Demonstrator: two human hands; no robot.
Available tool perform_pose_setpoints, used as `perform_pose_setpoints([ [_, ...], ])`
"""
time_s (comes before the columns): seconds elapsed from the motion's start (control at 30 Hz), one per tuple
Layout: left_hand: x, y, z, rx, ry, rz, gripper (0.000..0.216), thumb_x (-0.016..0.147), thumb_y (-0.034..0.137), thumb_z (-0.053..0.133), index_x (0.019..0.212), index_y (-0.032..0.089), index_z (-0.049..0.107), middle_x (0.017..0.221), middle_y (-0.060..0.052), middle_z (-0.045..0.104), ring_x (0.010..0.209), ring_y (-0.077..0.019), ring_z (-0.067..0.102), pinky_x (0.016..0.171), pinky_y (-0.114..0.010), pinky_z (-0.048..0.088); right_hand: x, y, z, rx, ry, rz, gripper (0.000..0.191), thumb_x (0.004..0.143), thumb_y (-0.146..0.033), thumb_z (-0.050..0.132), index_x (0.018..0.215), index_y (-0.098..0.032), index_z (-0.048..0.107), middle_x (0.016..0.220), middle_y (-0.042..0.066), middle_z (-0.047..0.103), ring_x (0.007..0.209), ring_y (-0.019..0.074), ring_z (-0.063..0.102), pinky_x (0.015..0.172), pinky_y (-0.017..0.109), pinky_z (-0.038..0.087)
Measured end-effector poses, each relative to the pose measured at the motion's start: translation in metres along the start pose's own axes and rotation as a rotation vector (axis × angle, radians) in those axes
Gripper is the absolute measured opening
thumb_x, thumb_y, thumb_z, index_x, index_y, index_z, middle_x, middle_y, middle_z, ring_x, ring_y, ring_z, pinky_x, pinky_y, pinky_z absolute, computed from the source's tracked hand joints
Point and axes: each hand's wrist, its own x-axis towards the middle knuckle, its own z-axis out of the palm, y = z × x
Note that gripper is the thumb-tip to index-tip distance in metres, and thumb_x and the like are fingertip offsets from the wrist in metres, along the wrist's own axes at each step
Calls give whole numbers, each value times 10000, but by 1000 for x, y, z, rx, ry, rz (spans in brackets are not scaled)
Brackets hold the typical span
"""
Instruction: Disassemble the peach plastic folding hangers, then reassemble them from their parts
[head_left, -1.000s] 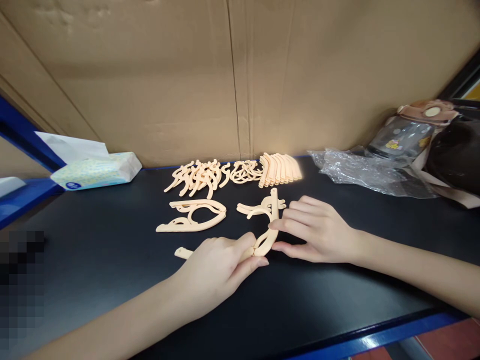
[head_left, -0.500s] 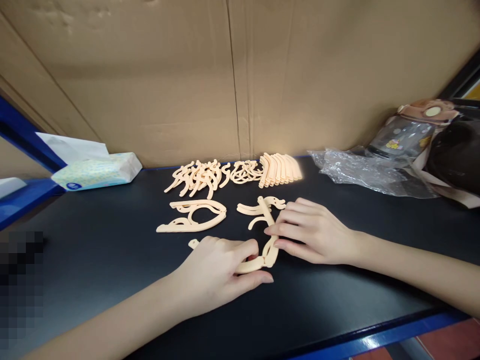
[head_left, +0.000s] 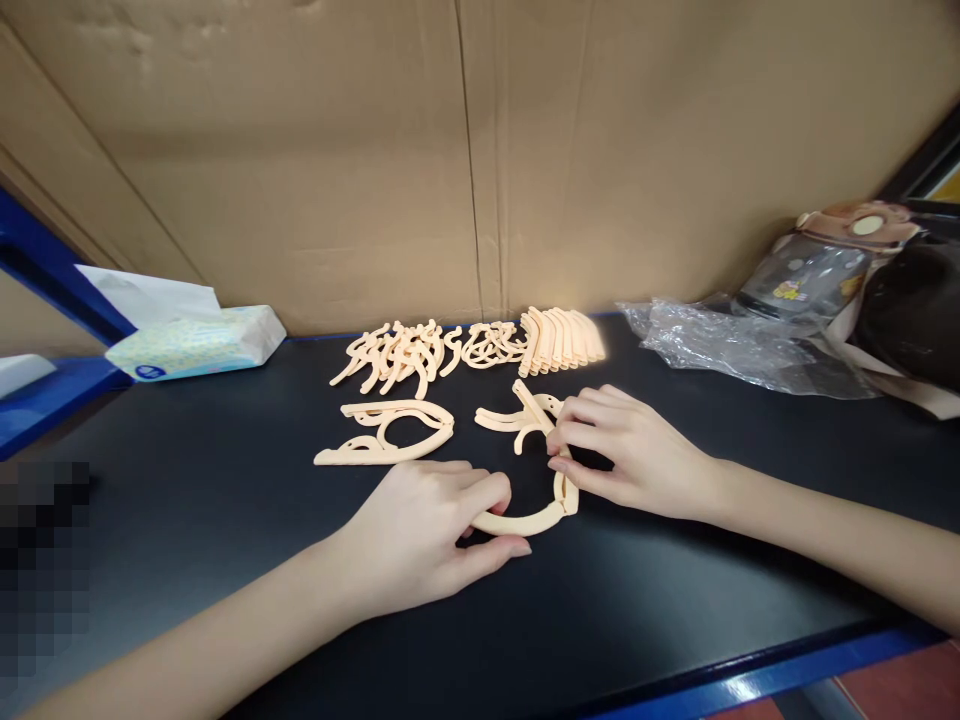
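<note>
Both my hands hold one cream plastic folding hanger (head_left: 529,522) just above or on the black table. The fingers of my left hand (head_left: 431,530) are wrapped round its left, curved arm and hide that end. With thumb and fingers, my right hand (head_left: 630,445) grips the other arm, which slants up and away with its tip showing. The hinge joint lies between the hands, at the lower right. Behind my right fingers lie loose curved pieces (head_left: 495,420), partly covered. A second folding hanger (head_left: 390,455) lies folded to the left, beyond my left hand.
At the back of the black table (head_left: 187,520) lie a heap of hook pieces (head_left: 401,350), a pile of thin curved pieces (head_left: 491,345) and a row of arm pieces (head_left: 562,340). A tissue pack (head_left: 202,340) sits left; a plastic bag (head_left: 735,345) and bottle (head_left: 810,270) right. Cardboard (head_left: 337,170) stands behind.
My hands have moved slightly apart. The held hanger's right arm and hinge have shifted right, so more of its left arm shows. The other pieces lie as before.
</note>
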Motion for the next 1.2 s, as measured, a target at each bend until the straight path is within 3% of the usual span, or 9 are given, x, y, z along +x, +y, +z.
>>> perform_pose_setpoints([
  [0.3,0,-3,-1,126,67,166,237,920,358,468,791,184,563,677,22,530,576,-110,477,530,-257,310,-1,1,-1,-40,-48,-28,166,822,-104,471,855,-192,608,871,28,560,764,145,465,730,288,338],
  [0.63,1,-7,6,78,94,94,172,937,265,442,1064,219,549,931,2,603,780,-126,560,641,-242,386,-1,3,-1,-184,-84,-26,140,829,-96,448,834,-169,567,828,30,565,732,159,461,719,297,326],
  [0.87,3,-5,6,40,74,112,124,932,176,410,970,184,528,955,-11,616,809,-141,542,677,-260,400,-2,5,-3,-397,-119,-61,134,816,-61,467,819,-165,552,810,34,576,730,179,465,687,305,297],
  [1.2,1,-8,6,53,109,165,197,930,187,446,1077,224,573,1050,-2,616,857,-141,550,718,-262,430,-5,2,-10,-487,-103,-74,133,841,-70,474,798,-169,552,802,32,589,725,180,481,683,306,300],
])
